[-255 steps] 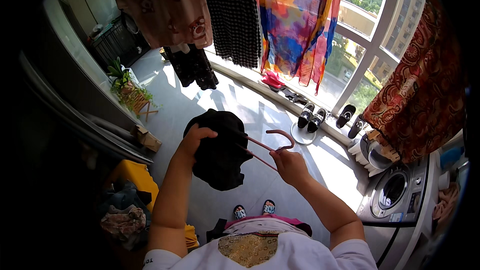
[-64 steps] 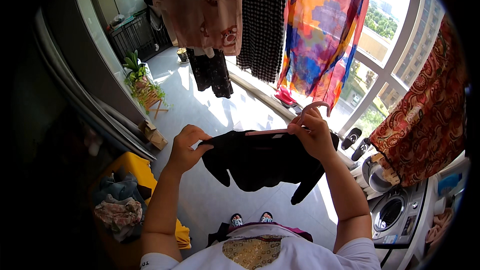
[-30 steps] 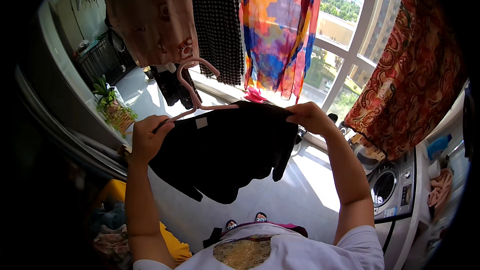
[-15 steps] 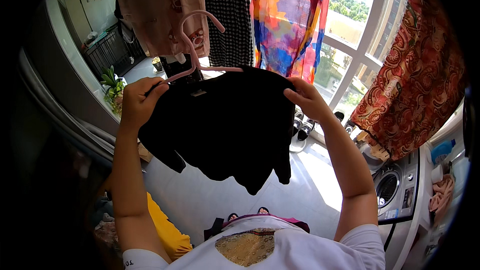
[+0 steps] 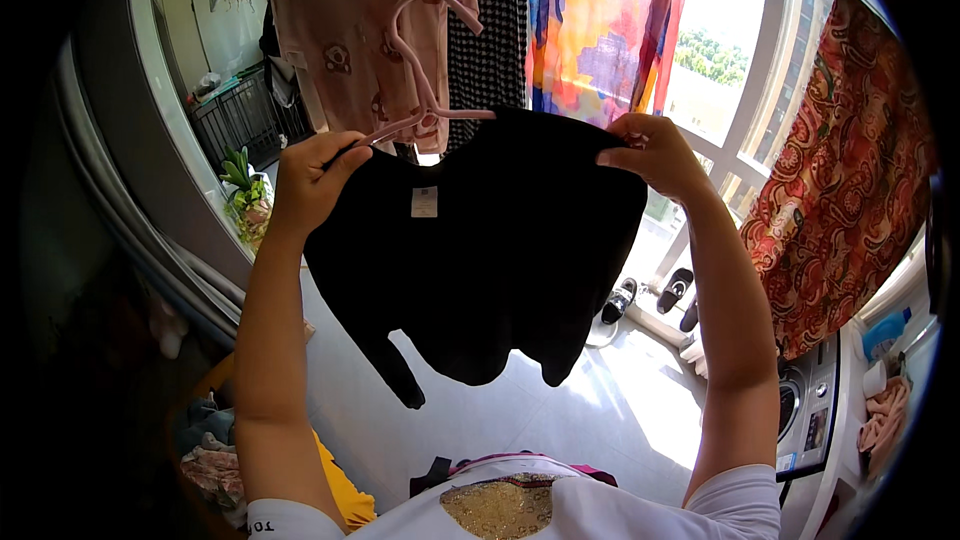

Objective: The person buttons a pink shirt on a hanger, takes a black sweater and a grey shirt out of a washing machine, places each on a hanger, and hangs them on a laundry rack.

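A black long-sleeved top (image 5: 490,250) hangs in front of me, spread between my two hands. Inside its neck sits a pink hanger (image 5: 425,100), its hook standing up above the collar. My left hand (image 5: 318,175) is closed at the left shoulder, pinching the cloth where the hanger's arm runs in. At the other shoulder my right hand (image 5: 655,155) grips the cloth between thumb and fingers; the hanger's right end is hidden under the fabric. A small white label (image 5: 425,202) shows inside the neck. Both sleeves dangle toward the floor.
Pink patterned clothing (image 5: 340,40), a black-and-white checked garment (image 5: 487,30) and multicoloured cloth (image 5: 590,20) hang ahead. Red paisley fabric (image 5: 840,170) hangs at right, above a washing machine (image 5: 805,410). Slippers (image 5: 675,290) stand by the window; a laundry pile (image 5: 210,450) lies lower left.
Both hands have risen slightly and shifted right in the view with the top and hanger. The garment hangs more spread out, and its label shows more fully.
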Motion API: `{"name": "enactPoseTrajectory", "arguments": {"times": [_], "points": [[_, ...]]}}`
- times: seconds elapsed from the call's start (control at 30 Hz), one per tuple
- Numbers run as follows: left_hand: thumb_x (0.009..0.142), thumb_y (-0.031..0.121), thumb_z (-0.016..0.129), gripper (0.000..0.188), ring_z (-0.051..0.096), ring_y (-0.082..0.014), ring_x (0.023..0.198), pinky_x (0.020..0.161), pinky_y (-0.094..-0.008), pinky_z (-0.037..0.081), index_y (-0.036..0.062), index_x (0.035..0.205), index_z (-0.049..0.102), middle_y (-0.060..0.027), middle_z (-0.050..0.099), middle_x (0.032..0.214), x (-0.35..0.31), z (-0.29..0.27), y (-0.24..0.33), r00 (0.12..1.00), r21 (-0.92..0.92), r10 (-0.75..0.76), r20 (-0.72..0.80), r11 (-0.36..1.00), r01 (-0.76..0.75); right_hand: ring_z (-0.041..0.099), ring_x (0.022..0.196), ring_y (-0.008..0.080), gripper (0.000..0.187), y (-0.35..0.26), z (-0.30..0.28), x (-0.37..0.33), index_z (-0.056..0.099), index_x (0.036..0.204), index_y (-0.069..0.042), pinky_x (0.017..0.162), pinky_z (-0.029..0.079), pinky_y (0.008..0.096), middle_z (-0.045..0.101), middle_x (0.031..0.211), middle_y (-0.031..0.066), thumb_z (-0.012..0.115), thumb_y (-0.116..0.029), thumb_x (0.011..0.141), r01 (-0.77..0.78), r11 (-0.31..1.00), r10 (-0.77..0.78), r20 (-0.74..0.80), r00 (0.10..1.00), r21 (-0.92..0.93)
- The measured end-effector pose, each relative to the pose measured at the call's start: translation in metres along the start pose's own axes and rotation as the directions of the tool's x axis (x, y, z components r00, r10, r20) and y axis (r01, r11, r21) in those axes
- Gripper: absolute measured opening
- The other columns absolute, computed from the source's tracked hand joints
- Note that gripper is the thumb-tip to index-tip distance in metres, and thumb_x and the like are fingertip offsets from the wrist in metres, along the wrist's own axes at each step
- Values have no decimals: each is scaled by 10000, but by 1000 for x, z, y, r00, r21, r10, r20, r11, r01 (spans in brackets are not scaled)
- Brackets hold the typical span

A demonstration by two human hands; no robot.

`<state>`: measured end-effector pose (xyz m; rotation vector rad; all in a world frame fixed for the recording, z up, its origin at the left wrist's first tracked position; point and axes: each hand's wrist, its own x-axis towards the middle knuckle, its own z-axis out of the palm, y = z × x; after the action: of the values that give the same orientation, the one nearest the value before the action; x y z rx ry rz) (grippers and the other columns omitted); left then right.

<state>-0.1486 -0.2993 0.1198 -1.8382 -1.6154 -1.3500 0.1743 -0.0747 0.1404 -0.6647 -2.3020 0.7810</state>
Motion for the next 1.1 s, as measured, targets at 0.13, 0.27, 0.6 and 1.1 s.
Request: {"name": "enactPoseTrajectory", "arguments": {"times": [0.13, 0.27, 0.6, 1.1], "points": [[821, 193, 692, 206, 561, -136, 613, 574, -248, 419, 4, 900, 672, -69, 626, 700, 1, -11, 0, 997, -15, -9, -81, 1000, 8, 609, 785, 174, 344, 5, 6, 0, 639, 1042, -8, 743, 481, 317, 652, 858, 70, 679, -278, 832, 352, 936, -351, -150, 924, -21], [818, 191, 696, 207, 556, -134, 606, 574, -249, 419, 3, 901, 673, -68, 625, 697, 6, -21, 1, 997, 19, 28, -75, 999, -26, 590, 638, 197, 288, -26, 23, -13, 600, 911, 9, 611, 450, 308, 595, 684, 131, 636, -272, 861, 227, 952, -268, -202, 942, -203], [758, 438, 726, 710, 546, -274, 1103, 920, -371, 430, 60, 1303, 473, -159, 562, 1208, 31, -58, -53, 958, 279, 182, -224, 953, -116, 463, 489, 124, 268, -56, 58, 26, 637, 796, -4, 493, 366, 277, 552, 568, 87, 689, -266, 820, 226, 961, -274, -656, 704, -159], [857, 205, 643, 550, 522, -233, 1111, 958, -316, 389, -7, 1310, 413, -154, 551, 1201, -12, 31, -155, 881, -505, -467, -74, 780, 371, 481, 476, 114, 400, -120, -31, 110, 666, 737, -25, 497, 375, 283, 554, 530, 33, 653, -413, 832, 131, 927, -360, -745, 561, -350]]}}
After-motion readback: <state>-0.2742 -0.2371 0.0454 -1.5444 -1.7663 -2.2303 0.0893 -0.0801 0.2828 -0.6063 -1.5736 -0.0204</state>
